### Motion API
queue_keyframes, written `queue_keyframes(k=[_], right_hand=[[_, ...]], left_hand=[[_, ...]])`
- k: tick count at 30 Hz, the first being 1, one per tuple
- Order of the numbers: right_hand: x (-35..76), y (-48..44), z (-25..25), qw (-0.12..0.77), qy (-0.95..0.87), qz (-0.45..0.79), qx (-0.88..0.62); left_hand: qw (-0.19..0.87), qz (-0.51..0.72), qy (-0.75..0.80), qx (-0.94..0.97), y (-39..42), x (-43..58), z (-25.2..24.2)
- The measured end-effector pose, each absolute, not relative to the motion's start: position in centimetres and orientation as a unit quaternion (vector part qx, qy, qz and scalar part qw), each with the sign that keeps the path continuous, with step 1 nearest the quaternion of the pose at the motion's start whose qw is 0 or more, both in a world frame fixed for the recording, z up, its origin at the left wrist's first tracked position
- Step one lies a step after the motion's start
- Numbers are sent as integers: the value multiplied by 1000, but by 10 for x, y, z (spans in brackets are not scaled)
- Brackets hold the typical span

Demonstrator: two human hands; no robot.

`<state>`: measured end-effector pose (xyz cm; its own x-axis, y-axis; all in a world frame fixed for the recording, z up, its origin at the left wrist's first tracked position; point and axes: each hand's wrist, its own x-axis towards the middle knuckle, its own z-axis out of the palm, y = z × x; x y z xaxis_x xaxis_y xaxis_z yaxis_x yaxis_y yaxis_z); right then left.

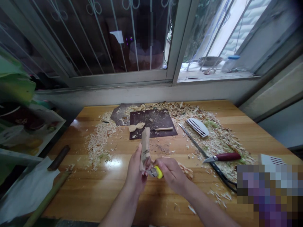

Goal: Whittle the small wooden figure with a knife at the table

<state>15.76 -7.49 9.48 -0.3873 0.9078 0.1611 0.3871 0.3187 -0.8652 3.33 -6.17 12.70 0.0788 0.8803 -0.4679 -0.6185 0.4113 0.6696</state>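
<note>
Left hand: fingers wrapped around an upright wood block, which stands off the table over its near middle, tilted slightly. Right hand: closed in a fist on a yellow-handled knife, the blade set at the block's near, lower end. Exact blade contact cannot be told.

Principal hazard: the edge sits close beside the left fingers. A slip, caused by hard grain or too much force, could carry it into them. The block appears to have no support beyond the left palm, so a loosened hold could let it twist under the blade.

Near the right wrist lies a rough wood piece; a wide swing of the forearm could knock it.

Farther right, a red-handled knife lies with bare blade across a long dark tool, among loose shavings. Reaching there carelessly risks a cut.

Far centre, a dark mat bears a shaped wooden piece, clear of the blade.
</note>
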Motion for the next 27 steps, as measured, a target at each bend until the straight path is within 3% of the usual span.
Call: queue_keyframes(k=[5,15,27], right_hand=[[157,-75,100,311,-767,346,-441],[157,-75,98,295,-798,235,-469],[151,-74,91,313,-756,271,-506]], left_hand=[[645,547,499,188,-64,37,127],[614,583,505,169,-65,38,124],[621,570,509,174,-69,40,127]])
